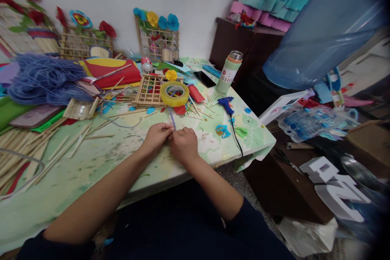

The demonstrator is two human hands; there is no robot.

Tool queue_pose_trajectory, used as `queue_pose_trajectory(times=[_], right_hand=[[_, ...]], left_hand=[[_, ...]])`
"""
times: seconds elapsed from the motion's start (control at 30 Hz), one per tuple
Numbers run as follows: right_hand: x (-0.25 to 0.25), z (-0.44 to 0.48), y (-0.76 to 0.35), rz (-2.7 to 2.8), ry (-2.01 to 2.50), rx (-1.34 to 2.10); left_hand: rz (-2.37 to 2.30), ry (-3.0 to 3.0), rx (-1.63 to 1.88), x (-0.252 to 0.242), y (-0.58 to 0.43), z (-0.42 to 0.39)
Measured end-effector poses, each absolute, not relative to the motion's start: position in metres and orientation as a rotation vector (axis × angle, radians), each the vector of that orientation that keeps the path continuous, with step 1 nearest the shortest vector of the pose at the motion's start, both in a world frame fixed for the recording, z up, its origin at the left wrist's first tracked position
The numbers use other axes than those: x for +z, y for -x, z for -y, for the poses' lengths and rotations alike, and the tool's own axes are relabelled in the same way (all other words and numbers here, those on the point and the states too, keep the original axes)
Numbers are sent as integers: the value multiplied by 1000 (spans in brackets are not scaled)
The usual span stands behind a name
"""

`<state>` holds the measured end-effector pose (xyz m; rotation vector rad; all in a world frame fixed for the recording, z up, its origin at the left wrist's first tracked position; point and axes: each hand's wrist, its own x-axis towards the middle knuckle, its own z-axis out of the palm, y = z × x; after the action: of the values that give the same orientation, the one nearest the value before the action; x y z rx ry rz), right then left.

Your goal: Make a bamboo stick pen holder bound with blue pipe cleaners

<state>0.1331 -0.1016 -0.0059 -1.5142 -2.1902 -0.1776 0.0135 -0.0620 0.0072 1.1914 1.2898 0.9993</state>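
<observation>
At twelve o'clock from my knuckles: a purple cord (172,118) is running out from where my two hands are meeting.
Cord's long axis: it is pointing away from me, leaning slightly toward eleven o'clock, with its far end reaching the tape roll (175,101); I am not able to tell whether they are touching.
Left hand (158,135): I am pinching the cord's near end narrowly, thumb against finger.
Right hand (184,143): I am curling it closed on the same end; its palm is staying out of sight.
Nearer hand: neither is clearly winning, as both are pressing together at the cord.
Stick lattice (149,91): it is lying at eleven o'clock on the counter (115,142).
Glue gun (226,105): it is resting at two o'clock, apart from my right hand.
</observation>
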Motion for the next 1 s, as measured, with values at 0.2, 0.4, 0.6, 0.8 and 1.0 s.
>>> queue_pose_trajectory(times=[0.2, 0.4, 0.6, 0.8, 1.0], right_hand=[[-9, 100, -133, 2220, 1478, -221], [-3, 106, -134, 2185, 1441, -169], [7, 92, -143, 1755, 1488, 257], [3, 78, -142, 1670, 1481, 593], [0, 75, -141, 1549, 1455, 690]], left_hand=[[-1237, -1122, 1010, 4, -12, 61], [-1186, -971, 1091, 0, -7, 57], [-1102, -926, 1094, -1, -6, 56], [-1120, -984, 1050, 4, -6, 57], [-1139, -1017, 1044, 6, -7, 58]])
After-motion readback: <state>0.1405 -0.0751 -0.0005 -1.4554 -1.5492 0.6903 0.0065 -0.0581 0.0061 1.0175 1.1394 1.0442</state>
